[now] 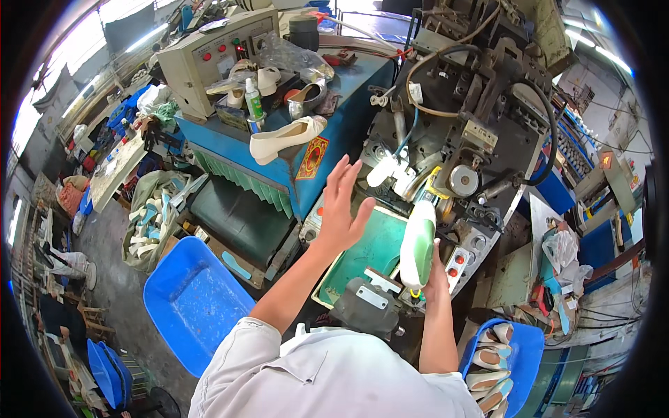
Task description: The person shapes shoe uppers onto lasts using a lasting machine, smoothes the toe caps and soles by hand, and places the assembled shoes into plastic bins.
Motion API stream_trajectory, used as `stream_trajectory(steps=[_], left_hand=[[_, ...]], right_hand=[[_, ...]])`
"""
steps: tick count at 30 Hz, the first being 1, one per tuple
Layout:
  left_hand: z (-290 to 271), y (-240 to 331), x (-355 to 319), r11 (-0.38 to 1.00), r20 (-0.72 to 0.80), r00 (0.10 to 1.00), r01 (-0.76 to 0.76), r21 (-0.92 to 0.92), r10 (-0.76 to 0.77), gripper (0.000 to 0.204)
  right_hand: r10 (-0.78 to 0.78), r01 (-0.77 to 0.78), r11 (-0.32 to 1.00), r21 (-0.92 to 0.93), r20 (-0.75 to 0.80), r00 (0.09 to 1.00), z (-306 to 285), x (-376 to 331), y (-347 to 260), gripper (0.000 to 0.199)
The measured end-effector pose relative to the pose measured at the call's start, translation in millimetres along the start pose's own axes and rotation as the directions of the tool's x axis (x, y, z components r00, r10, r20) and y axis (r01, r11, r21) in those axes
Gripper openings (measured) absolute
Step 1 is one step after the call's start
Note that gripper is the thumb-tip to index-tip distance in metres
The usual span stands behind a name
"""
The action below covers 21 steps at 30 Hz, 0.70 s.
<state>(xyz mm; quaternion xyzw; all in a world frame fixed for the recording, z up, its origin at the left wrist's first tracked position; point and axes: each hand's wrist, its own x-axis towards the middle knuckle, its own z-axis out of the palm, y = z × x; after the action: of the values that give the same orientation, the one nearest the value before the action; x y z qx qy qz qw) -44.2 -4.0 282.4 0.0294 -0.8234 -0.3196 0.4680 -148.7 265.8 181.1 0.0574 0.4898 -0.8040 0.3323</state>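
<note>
A red-and-yellow sticker (311, 158) was fixed to the blue cabinet (244, 150), its lettering too small to make out. A white bottle (252, 99) on top wore a green label, and fine print ran beside the red buttons of the beige control box (209, 61). A pale tag (416, 93) hung by the machine's hose, and a plain metal plate (371, 297) sat on the dark motor unit (361, 310).

The white-and-green shoe (418, 247) was at the front of the dark machine (481, 118), right of the green tray (369, 240). Its long axis ran away from the wearer, leaning slightly right at the far end, which lay close to the machine's yellow-edged head; whether they touched could not be told, nor which end was the toe. The right hand (437, 275) gripped its near right side, its fingers partly hidden behind it. The left hand (340, 219) was raised left of the shoe, fingers spread and holding nothing.

A cream shoe (286, 141) rested at the cabinet's edge. The motor unit stood between the wearer and the tray. A blue bin (198, 303) was at left; another blue bin (527, 359), at right, held shoes.
</note>
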Motion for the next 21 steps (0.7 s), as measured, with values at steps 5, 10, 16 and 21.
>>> stream_trajectory(steps=[5, 10, 16, 21], left_hand=[[22.9, 27.0, -54.1, 0.919, 0.325, 0.911, 0.332, -0.212, -0.254, 0.055], [44.9, 46.4, -73.7, 0.722, 0.561, 0.729, 0.621, -0.304, -0.391, 0.064], [34.1, 49.1, -82.4, 0.483, 0.381, 0.885, 0.466, -0.741, -0.269, 0.064], [20.5, 63.9, -85.4, 0.501, 0.433, 0.895, 0.423, -0.755, -0.105, 0.049]], right_hand=[[-0.249, 0.221, 0.867, -0.446, -0.005, 0.968, -5.2, -32.5, 28.7, 0.059], [-0.565, 0.337, 0.405, -0.850, 0.057, 0.823, 70.7, -96.0, 27.4, 0.075], [-0.680, 0.469, 0.482, -0.740, 0.021, 0.732, 46.3, -119.8, 43.1, 0.047], [-0.735, 0.669, 0.310, -0.676, 0.276, 0.619, 66.1, -140.9, -17.3, 0.038]])
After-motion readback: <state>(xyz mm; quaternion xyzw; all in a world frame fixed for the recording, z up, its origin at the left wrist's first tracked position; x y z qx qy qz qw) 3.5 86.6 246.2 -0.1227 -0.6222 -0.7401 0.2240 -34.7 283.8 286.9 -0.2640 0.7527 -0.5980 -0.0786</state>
